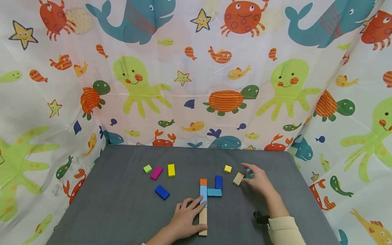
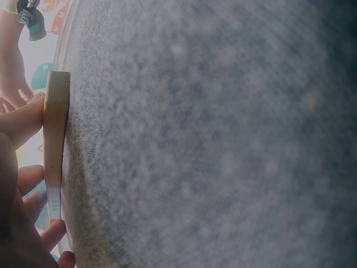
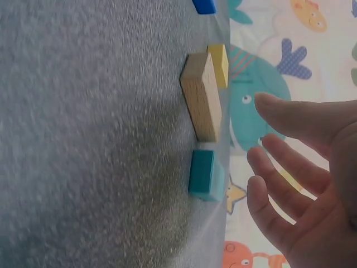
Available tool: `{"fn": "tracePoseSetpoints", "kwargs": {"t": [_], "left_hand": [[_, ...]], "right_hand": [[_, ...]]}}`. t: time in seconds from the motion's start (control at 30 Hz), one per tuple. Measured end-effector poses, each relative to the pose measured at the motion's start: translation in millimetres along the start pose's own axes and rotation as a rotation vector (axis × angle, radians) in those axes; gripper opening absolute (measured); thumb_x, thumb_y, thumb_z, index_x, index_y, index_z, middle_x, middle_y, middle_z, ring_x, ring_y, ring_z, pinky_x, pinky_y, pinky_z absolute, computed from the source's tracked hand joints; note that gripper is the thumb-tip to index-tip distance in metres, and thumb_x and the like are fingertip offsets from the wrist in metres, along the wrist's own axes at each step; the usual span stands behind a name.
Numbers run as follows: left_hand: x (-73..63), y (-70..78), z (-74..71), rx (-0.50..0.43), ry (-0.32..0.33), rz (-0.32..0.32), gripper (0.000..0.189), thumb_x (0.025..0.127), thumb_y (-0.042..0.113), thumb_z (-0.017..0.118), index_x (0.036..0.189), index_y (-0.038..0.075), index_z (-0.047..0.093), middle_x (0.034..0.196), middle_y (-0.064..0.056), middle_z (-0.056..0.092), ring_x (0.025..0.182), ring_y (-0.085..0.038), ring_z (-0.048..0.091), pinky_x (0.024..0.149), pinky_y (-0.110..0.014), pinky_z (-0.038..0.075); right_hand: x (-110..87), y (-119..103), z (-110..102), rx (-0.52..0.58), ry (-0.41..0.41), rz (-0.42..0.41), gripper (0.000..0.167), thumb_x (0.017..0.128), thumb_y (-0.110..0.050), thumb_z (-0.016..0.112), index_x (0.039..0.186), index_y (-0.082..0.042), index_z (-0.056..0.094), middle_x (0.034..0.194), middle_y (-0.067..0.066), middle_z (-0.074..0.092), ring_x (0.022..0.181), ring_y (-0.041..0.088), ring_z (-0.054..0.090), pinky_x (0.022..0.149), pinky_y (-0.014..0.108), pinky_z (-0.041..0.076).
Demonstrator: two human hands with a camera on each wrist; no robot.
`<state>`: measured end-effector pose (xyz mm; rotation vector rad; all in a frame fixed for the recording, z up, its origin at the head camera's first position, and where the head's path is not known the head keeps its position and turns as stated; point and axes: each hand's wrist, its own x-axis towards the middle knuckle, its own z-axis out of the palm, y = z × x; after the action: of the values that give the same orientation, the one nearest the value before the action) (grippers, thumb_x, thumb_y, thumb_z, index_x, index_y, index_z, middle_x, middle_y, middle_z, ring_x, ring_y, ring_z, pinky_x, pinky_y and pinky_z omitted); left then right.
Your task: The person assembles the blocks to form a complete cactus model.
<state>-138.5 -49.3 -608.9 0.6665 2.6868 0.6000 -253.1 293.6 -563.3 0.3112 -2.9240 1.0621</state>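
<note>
On the grey table (image 1: 122, 211) a row runs toward me: an orange block (image 1: 203, 182), a light blue block (image 1: 203, 194) and a long wooden block (image 1: 202, 221). A second light blue block (image 1: 214, 192) and a dark blue block (image 1: 218, 182) join it on the right. My left hand (image 1: 191, 212) lies flat, fingers on the light blue block and thumb against the wooden block (image 2: 56, 139). My right hand (image 1: 248, 177) hovers open just over a teal block (image 3: 202, 174), beside a short wooden block (image 3: 202, 103) and a small yellow block (image 3: 218, 64).
Loose blocks lie at the back left: a green block (image 1: 147, 168), a magenta block (image 1: 156, 173), a yellow block (image 1: 171, 170) and a blue block (image 1: 162, 192). A sea-animal printed cloth (image 1: 196, 85) walls the table on three sides.
</note>
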Motion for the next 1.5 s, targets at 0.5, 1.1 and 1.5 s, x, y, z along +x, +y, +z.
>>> {"fn": "tracePoseSetpoints", "kwargs": {"t": [0.5, 1.1, 1.5], "left_hand": [[-0.1, -0.4, 0.2, -0.023, -0.002, 0.000, 0.080, 0.087, 0.074, 0.057, 0.156, 0.042, 0.033, 0.166, 0.019, 0.021, 0.137, -0.025, 0.032, 0.096, -0.055, 0.032], [4.0, -5.0, 4.1, -0.025, 0.022, 0.025, 0.079, 0.087, 0.076, 0.053, 0.156, 0.042, 0.034, 0.166, 0.018, 0.022, 0.136, -0.025, 0.033, 0.092, -0.052, 0.033], [5.7, -7.8, 7.0, -0.035, 0.017, 0.019, 0.080, 0.086, 0.080, 0.050, 0.156, 0.044, 0.033, 0.165, 0.021, 0.021, 0.136, -0.025, 0.033, 0.093, -0.055, 0.032]], "right_hand": [[10.0, 22, -6, -0.011, -0.004, 0.078, 0.067, 0.084, -0.009, 0.081, 0.145, -0.005, 0.052, 0.139, 0.022, 0.058, 0.121, 0.041, 0.057, 0.100, 0.062, 0.045], [12.9, 43, -1, -0.083, -0.047, 0.141, 0.073, 0.084, -0.010, 0.079, 0.148, 0.000, 0.046, 0.153, 0.031, 0.040, 0.138, 0.052, 0.039, 0.109, 0.067, 0.033], [16.0, 44, 0, -0.121, -0.049, 0.169, 0.067, 0.086, -0.013, 0.079, 0.142, 0.009, 0.050, 0.140, 0.035, 0.048, 0.128, 0.052, 0.048, 0.105, 0.064, 0.039]]}}
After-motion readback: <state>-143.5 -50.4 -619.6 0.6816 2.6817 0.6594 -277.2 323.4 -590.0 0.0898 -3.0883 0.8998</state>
